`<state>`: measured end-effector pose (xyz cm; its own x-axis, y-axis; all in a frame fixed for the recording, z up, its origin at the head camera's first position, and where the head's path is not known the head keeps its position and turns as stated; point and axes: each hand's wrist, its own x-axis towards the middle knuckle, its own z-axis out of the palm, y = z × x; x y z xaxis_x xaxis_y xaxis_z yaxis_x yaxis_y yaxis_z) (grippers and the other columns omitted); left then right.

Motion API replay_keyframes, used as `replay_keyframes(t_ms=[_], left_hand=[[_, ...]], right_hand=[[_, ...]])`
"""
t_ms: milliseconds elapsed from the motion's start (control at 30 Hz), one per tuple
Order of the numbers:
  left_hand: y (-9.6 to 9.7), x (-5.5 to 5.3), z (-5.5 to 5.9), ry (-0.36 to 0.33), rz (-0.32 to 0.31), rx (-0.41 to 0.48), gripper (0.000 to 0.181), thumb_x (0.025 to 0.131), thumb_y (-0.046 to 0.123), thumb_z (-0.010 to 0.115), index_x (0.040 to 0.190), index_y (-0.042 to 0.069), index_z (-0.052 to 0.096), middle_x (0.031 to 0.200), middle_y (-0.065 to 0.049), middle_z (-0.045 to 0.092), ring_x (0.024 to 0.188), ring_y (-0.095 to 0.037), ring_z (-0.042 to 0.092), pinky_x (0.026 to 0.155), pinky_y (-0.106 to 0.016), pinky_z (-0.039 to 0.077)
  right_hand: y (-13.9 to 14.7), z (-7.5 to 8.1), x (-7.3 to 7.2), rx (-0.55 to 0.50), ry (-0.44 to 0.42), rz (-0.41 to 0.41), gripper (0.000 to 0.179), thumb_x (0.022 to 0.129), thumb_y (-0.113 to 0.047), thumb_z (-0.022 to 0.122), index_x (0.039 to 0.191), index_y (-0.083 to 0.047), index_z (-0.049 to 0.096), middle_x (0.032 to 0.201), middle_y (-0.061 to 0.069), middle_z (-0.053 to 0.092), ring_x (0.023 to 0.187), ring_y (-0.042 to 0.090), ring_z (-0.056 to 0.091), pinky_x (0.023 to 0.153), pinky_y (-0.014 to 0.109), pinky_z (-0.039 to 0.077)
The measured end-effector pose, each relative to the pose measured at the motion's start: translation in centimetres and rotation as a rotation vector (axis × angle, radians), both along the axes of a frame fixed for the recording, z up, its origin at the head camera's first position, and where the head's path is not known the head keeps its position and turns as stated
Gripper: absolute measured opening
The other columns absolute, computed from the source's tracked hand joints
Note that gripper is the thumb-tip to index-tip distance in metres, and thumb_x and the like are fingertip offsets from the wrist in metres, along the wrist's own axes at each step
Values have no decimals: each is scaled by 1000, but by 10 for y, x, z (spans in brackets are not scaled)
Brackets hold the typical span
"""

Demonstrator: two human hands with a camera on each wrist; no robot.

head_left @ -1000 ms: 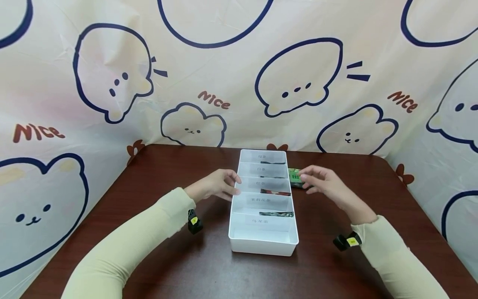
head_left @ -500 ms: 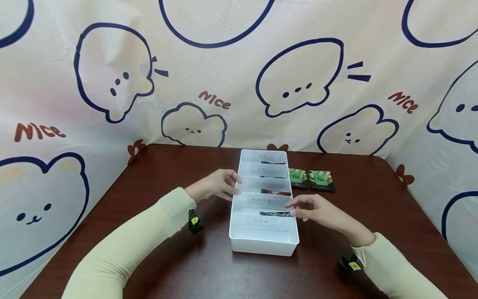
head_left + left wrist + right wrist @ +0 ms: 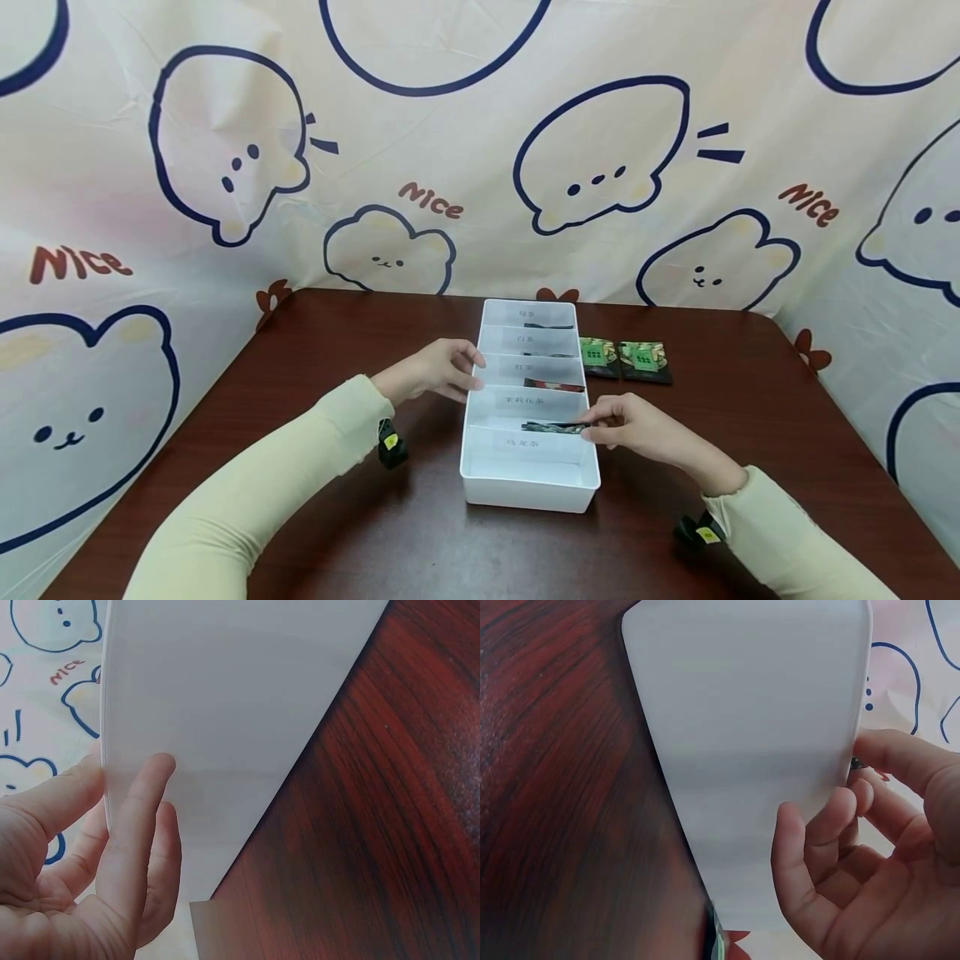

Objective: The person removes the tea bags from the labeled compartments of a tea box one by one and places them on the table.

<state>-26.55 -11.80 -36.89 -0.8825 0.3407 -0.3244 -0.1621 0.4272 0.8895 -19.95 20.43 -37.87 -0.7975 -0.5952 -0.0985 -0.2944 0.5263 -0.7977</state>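
A long white divided box (image 3: 525, 496) stands on the table, its compartments labelled with printed characters. My left hand (image 3: 438, 371) holds the box's left rim; in the left wrist view its fingers (image 3: 139, 825) lie on both sides of the edge. At the right rim my right hand (image 3: 637, 425) pinches the end of a dark patterned tea sachet (image 3: 551, 427), which stands in the second compartment from the front. The right wrist view shows only a small bit of that sachet (image 3: 857, 762) between thumb and finger. The front compartment (image 3: 525, 467) holds nothing.
Two green-and-black tea sachets, a left one (image 3: 599, 358) and a right one (image 3: 645, 362), lie flat right of the box. A red sachet (image 3: 553, 385) and other sachet edges show in the farther compartments. A printed cloth (image 3: 480, 150) surrounds the dark wooden table (image 3: 360, 533).
My right hand has come back from the green sachets to the box's right rim and taken hold of the patterned sachet, which has shifted slightly upward. My left hand has stayed put.
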Motion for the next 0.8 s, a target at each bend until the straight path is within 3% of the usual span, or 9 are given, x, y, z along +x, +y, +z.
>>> replay_keyframes(t_ms=[300,500,800], left_hand=[[-1,0,0,1,-15,4,36,81,-2,75,112,2,57,101,-15,54,81,-24,64,72,-39,62],[-1,0,0,-5,-9,1,36,81,-1,75,112,3,58,102,-15,54,82,-24,65,72,-40,62],[0,0,0,-1,-11,-6,37,80,0,76,112,3,58,103,-16,53,82,-25,65,72,-39,62]], right_hand=[[-5,4,5,35,141,-47,6,86,-14,72,91,-13,75,75,-2,56,62,6,42,52,20,39],[-8,4,4,47,193,-81,6,80,-14,78,82,-17,74,68,-4,49,64,7,40,52,20,36],[-7,12,3,47,166,-133,20,71,-20,86,70,-18,66,68,0,53,67,14,46,51,22,41]])
